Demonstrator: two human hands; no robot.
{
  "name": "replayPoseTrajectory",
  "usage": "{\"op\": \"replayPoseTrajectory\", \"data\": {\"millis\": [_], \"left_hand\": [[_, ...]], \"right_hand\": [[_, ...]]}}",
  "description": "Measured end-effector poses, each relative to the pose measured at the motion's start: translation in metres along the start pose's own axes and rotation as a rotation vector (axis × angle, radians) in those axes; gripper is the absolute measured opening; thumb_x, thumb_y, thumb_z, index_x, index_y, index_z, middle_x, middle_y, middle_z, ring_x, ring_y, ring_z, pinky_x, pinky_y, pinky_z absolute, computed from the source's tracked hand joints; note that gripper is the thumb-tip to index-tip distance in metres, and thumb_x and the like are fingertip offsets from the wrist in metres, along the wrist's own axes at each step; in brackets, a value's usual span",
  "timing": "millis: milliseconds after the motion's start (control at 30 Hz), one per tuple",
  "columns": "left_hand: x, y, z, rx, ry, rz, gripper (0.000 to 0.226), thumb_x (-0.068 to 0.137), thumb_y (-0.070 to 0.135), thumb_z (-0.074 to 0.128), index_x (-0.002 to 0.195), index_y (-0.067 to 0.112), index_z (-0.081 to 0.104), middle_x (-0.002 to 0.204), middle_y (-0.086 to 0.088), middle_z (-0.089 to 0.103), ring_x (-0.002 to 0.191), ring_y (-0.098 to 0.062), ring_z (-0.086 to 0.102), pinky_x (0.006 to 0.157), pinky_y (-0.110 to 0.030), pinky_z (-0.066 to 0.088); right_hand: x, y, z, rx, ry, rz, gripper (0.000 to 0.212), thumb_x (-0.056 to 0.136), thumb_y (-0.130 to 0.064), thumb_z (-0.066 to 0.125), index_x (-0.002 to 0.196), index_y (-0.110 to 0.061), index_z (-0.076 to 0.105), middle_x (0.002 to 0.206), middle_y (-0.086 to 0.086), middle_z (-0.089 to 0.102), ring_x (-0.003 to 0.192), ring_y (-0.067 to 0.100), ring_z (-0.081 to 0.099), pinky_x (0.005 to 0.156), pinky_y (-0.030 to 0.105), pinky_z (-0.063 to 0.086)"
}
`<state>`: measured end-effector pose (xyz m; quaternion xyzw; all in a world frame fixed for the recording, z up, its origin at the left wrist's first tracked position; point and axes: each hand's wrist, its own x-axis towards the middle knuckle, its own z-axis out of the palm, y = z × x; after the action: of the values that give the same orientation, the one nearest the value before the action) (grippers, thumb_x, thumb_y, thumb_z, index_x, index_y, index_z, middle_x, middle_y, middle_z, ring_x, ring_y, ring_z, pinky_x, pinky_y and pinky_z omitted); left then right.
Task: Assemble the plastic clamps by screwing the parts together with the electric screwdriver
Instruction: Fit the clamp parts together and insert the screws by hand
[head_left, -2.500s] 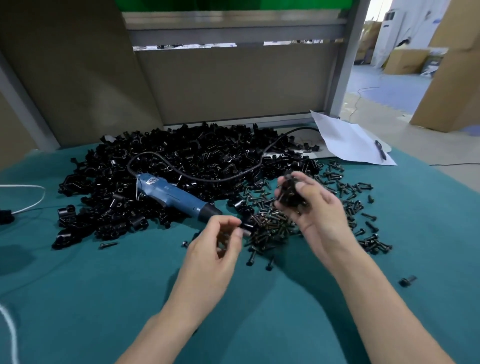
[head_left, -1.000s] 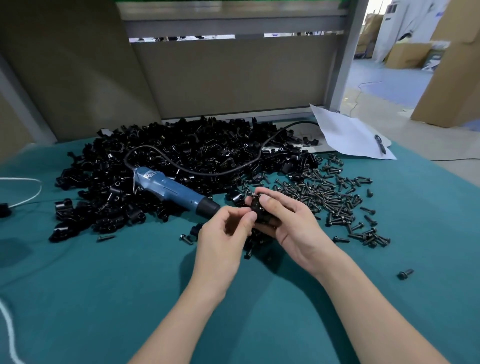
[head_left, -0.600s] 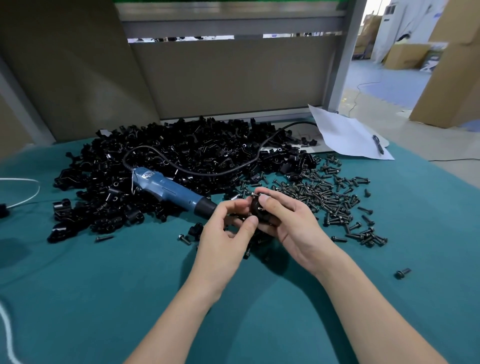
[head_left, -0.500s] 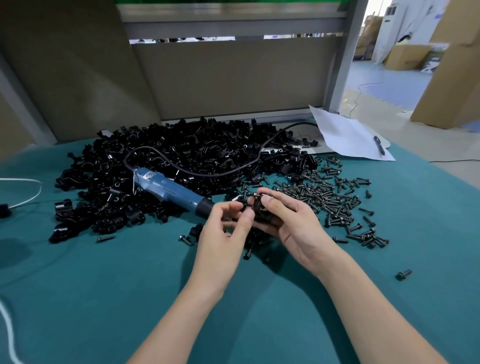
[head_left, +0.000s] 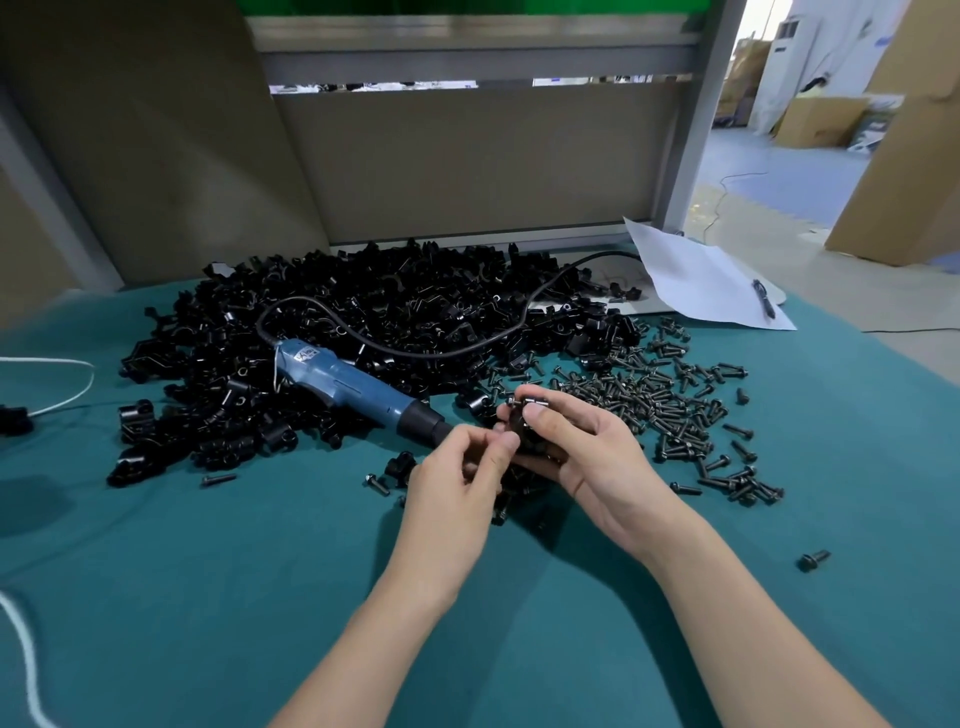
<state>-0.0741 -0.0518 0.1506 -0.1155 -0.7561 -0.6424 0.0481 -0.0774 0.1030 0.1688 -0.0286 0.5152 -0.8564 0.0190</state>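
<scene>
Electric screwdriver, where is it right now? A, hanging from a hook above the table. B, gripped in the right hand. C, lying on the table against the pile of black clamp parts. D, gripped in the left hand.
C: the blue electric screwdriver lies on the teal table with its body against the pile of black clamp parts, while the left hand and right hand both hold a small clamp instead.

The electric screwdriver (head_left: 353, 384) lay on the near edge of the clamp pile (head_left: 395, 306); screws (head_left: 670, 405) spread to its right, a paper sheet (head_left: 696, 280) beyond them, far right.
</scene>
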Motion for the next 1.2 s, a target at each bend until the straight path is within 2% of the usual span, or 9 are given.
{"op": "replayPoseTrajectory", "data": {"millis": [200,433,633,733,800,900,1033,1100,1200], "left_hand": [[0.0004,0.0009,-0.002,-0.006,-0.036,0.036,0.007,0.099,0.027,0.065,0.101,0.034,0.067,0.1,0.02,0.072,0.092,-0.002,0.066,0.08,-0.019,0.052],[-0.0008,-0.0003,-0.0001,-0.014,-0.009,-0.032,0.016,0.097,0.043,0.062,0.086,0.033,0.065,0.06,0.013,0.059,0.055,-0.008,0.05,0.057,-0.032,0.044],[-0.0006,-0.0033,-0.0008,0.037,-0.044,0.0,0.009,0.097,0.027,0.066,0.099,0.036,0.064,0.1,0.017,0.07,0.09,-0.006,0.065,0.081,-0.028,0.051],[-0.0016,-0.0023,-0.0008,0.018,-0.016,0.007,0.006,0.096,0.044,0.065,0.098,0.039,0.063,0.096,0.016,0.071,0.082,-0.005,0.064,0.073,-0.022,0.049],[-0.0015,-0.0035,-0.0016,0.063,0.001,0.018,0.02,0.097,0.056,0.057,0.092,0.037,0.063,0.083,0.018,0.07,0.07,-0.002,0.06,0.063,-0.016,0.044],[-0.0004,-0.0046,-0.0023,0.145,-0.001,0.038,0.026,0.097,0.057,0.053,0.084,0.036,0.063,0.068,0.019,0.063,0.06,-0.001,0.052,0.056,-0.015,0.039],[0.0008,-0.0081,-0.0023,0.14,-0.041,0.039,0.004,0.099,0.035,0.063,0.101,0.035,0.067,0.096,0.02,0.07,0.086,0.0,0.064,0.073,-0.014,0.047],[-0.0008,-0.0071,-0.0012,0.156,-0.046,0.087,0.012,0.099,0.028,0.064,0.107,0.036,0.063,0.104,0.018,0.068,0.095,-0.002,0.063,0.076,-0.013,0.047],[-0.0033,-0.0049,-0.0002,0.138,-0.017,0.087,0.009,0.097,0.046,0.06,0.105,0.042,0.059,0.096,0.02,0.066,0.084,-0.003,0.061,0.068,-0.011,0.044]], "right_hand": [[-0.0007,-0.0017,0.0,-0.021,0.011,-0.004,0.033,0.084,-0.022,0.074,0.117,-0.013,0.075,0.118,0.016,0.075,0.11,0.025,0.073,0.083,0.032,0.06],[-0.0012,-0.0003,-0.0001,-0.087,-0.009,-0.024,0.025,0.088,-0.021,0.075,0.112,-0.019,0.078,0.119,0.015,0.075,0.114,0.028,0.072,0.089,0.035,0.06],[-0.0016,-0.0026,-0.0021,-0.138,-0.01,-0.011,0.024,0.088,-0.023,0.073,0.111,-0.023,0.079,0.119,0.013,0.076,0.115,0.026,0.071,0.089,0.034,0.06],[-0.0019,-0.0033,-0.0016,-0.123,-0.01,-0.015,0.024,0.087,-0.024,0.073,0.111,-0.022,0.079,0.119,0.014,0.075,0.115,0.027,0.071,0.089,0.033,0.06],[-0.002,-0.0031,-0.0014,-0.121,-0.019,-0.015,0.024,0.087,-0.023,0.073,0.111,-0.023,0.079,0.119,0.014,0.075,0.115,0.027,0.072,0.09,0.034,0.06],[-0.0023,-0.0023,-0.0024,-0.144,-0.022,-0.017,0.025,0.087,-0.022,0.073,0.111,-0.024,0.079,0.118,0.014,0.076,0.114,0.029,0.072,0.092,0.037,0.059],[-0.0017,-0.0032,-0.0029,-0.16,-0.003,-0.012,0.025,0.086,-0.025,0.076,0.111,-0.024,0.079,0.118,0.013,0.076,0.114,0.027,0.072,0.09,0.035,0.06],[-0.0016,-0.0034,-0.0038,-0.132,0.0,-0.011,0.027,0.087,-0.026,0.079,0.112,-0.021,0.079,0.119,0.015,0.076,0.115,0.029,0.071,0.089,0.034,0.06],[-0.0019,-0.0033,-0.0032,-0.135,-0.008,-0.01,0.025,0.088,-0.025,0.078,0.113,-0.021,0.079,0.119,0.014,0.076,0.114,0.029,0.072,0.089,0.033,0.06]]}}
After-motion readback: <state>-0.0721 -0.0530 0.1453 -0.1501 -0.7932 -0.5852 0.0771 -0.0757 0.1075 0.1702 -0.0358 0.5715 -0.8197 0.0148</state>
